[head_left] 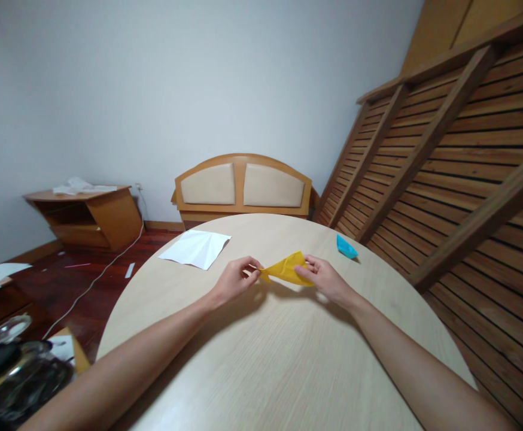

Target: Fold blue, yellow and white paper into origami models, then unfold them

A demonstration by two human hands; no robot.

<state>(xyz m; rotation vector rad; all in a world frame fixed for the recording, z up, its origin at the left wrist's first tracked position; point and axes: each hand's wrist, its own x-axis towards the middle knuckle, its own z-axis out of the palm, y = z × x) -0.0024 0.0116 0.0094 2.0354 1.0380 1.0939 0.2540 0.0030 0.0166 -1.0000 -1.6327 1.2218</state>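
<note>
A sheet of yellow paper (pixel 287 269), folded and creased, is held just above the round table between my two hands. My left hand (pixel 239 278) pinches its narrow, pointed left end between thumb and fingertips. At the wider right end, my right hand (pixel 324 278) grips the paper with the thumb in front and the fingers behind, partly hidden. Beyond my left hand lies a creased white sheet of paper (pixel 197 248). A small folded blue paper piece (pixel 346 246) rests past my right hand.
The pale round table (pixel 261 371) spans the front. A wooden headboard (pixel 243 182) stands behind it, and a slatted wooden frame (pixel 459 155) leans on the right. At left are a low cabinet (pixel 104 221), a white cable (pixel 95 288) on the floor and cluttered items at the lower corner.
</note>
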